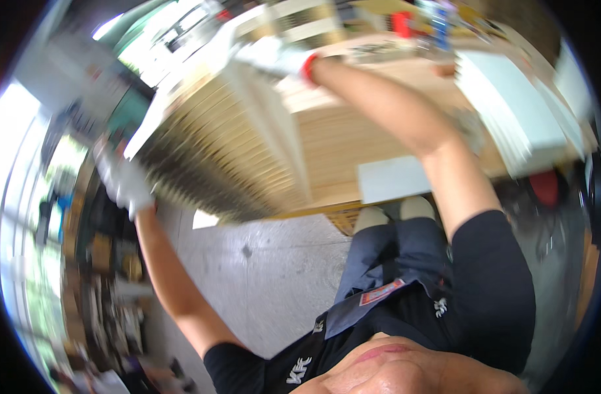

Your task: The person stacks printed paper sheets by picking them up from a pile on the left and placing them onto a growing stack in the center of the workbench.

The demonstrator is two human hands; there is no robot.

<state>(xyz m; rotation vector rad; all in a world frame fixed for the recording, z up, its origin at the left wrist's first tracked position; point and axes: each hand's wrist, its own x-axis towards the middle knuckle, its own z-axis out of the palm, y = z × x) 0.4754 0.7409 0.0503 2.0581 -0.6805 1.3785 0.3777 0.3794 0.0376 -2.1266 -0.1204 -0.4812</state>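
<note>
We have the stack (228, 138) at the left end of the table (340, 144), between our gloved hands. Its long axis slants from the far left toward our body, and a pale sheet (267, 115) runs along its right side. Our right hand (271, 56) is the nearer, reaching across to the sheet's far upper end, with the stack left and bodyward of its fingers. Blur keeps us from telling whether those fingers grasp anything. Our left hand (123, 180) is just beside the dark left face; we cannot tell whether its fingers grip or merely touch.
</note>
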